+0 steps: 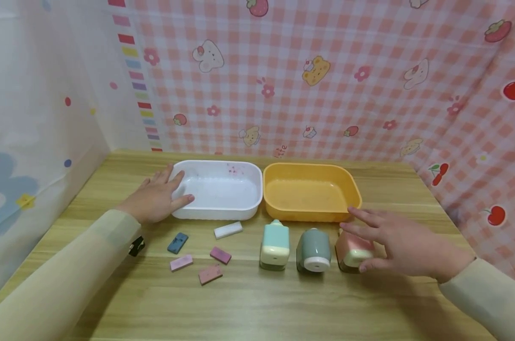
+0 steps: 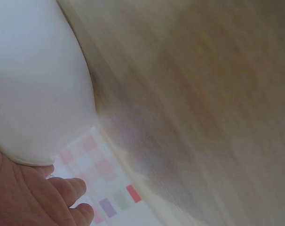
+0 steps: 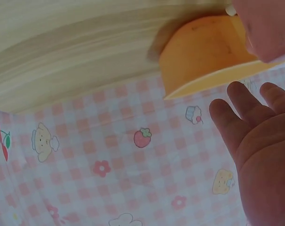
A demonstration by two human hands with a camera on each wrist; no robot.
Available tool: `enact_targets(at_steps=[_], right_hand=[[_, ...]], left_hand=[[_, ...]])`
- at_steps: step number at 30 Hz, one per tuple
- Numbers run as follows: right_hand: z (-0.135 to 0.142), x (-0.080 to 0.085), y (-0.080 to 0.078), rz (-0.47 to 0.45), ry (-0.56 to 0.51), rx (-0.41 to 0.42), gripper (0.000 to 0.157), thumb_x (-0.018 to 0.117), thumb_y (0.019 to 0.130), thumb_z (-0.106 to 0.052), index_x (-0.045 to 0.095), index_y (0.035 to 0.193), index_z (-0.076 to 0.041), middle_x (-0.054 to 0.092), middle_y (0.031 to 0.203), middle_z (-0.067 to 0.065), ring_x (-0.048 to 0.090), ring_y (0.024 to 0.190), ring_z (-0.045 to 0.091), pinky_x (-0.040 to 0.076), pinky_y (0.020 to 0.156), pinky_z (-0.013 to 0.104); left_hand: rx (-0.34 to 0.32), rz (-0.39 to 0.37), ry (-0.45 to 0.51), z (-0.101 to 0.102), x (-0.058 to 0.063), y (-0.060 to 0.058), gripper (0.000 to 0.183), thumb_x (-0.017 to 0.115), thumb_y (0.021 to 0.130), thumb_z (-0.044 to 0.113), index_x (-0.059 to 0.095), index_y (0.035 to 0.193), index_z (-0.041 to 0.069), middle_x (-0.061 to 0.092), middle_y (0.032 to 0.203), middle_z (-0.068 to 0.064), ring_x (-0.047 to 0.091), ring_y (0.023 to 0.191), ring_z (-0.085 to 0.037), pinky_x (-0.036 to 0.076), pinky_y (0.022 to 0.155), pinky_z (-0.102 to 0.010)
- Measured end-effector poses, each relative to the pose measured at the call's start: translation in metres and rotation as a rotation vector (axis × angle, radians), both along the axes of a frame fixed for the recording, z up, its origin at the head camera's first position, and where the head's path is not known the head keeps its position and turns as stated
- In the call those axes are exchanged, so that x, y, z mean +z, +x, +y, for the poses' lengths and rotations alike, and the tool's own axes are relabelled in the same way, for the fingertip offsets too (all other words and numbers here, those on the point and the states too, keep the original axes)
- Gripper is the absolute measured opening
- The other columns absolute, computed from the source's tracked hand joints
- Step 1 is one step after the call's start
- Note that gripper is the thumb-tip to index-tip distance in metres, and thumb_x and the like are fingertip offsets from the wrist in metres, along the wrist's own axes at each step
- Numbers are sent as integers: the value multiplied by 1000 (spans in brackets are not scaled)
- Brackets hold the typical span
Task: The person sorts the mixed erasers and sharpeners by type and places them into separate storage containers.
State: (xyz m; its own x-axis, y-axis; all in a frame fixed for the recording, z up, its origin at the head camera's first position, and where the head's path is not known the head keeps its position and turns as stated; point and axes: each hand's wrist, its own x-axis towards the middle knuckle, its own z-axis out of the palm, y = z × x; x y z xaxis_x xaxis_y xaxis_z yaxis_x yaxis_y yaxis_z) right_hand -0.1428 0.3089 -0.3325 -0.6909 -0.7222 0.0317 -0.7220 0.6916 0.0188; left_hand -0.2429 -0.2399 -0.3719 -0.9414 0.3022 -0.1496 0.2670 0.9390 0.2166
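My left hand (image 1: 154, 201) lies over the left end of a white basin (image 1: 217, 214), fingers spread, thumb and forefinger reaching across its rim. In the left wrist view, the palm is right at the white basin's wall (image 2: 39, 94). Above the pink sharpener (image 1: 352, 247), my right hand (image 1: 404, 244) has its fingers extended and its thumb by the sharpener's cream front. The right wrist view shows that hand's straight fingers (image 3: 246, 103) below the pink sharpener (image 3: 269, 28). To its left stand a grey-green sharpener (image 1: 315, 246) and a teal sharpener (image 1: 275, 241).
An orange basin (image 1: 310, 215) stands right beside the white one. Several small erasers lie at front left: white (image 1: 228, 230), blue (image 1: 178, 242), light pink (image 1: 181, 263), magenta (image 1: 220, 255) and rose (image 1: 210, 274). Checked cloth (image 1: 283, 109) hangs behind the wooden table (image 1: 249, 308).
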Motion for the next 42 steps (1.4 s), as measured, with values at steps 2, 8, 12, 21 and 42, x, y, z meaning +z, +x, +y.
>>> enact_targets(at_steps=[2, 8, 12, 21, 42], right_hand=[[1, -2, 1, -3, 5, 2, 83, 80, 84, -62, 56, 155, -25, 46, 164, 17, 54, 141, 45, 50, 108, 64], [1, -5, 3, -6, 10, 16, 82, 84, 83, -56, 56, 154, -26, 47, 164, 15, 56, 140, 41, 51, 108, 61], [1, -7, 3, -9, 10, 35, 82, 87, 83, -50, 56, 154, -25, 47, 164, 14, 59, 138, 40, 52, 107, 59], [0, -9, 4, 8, 21, 66, 81, 89, 82, -40, 56, 154, -23, 50, 162, 13, 61, 137, 34, 56, 103, 54], [-1, -15, 7, 15, -42, 45, 73, 91, 81, -26, 63, 148, -17, 61, 152, 12, 64, 132, 35, 57, 101, 54]], left_hand=[[0, 2, 2, 0, 0, 1, 95, 33, 105, 72, 13, 169, 6, -4, 174, -30, 6, 158, -58, 8, 125, -76], [-6, 10, -5, -1, -1, 1, 94, 33, 105, 71, 14, 169, 5, -3, 174, -30, 7, 158, -58, 9, 125, -76], [-6, 10, -5, -2, -2, 0, 95, 32, 105, 73, 13, 169, 6, -4, 174, -30, 6, 158, -58, 9, 124, -77], [-4, 0, 2, -3, -2, 1, 92, 34, 106, 70, 13, 169, 6, -4, 174, -31, 5, 158, -59, 8, 125, -76], [-7, 3, -5, 0, -2, 0, 91, 35, 107, 68, 13, 169, 6, -3, 174, -31, 6, 158, -57, 8, 124, -77]])
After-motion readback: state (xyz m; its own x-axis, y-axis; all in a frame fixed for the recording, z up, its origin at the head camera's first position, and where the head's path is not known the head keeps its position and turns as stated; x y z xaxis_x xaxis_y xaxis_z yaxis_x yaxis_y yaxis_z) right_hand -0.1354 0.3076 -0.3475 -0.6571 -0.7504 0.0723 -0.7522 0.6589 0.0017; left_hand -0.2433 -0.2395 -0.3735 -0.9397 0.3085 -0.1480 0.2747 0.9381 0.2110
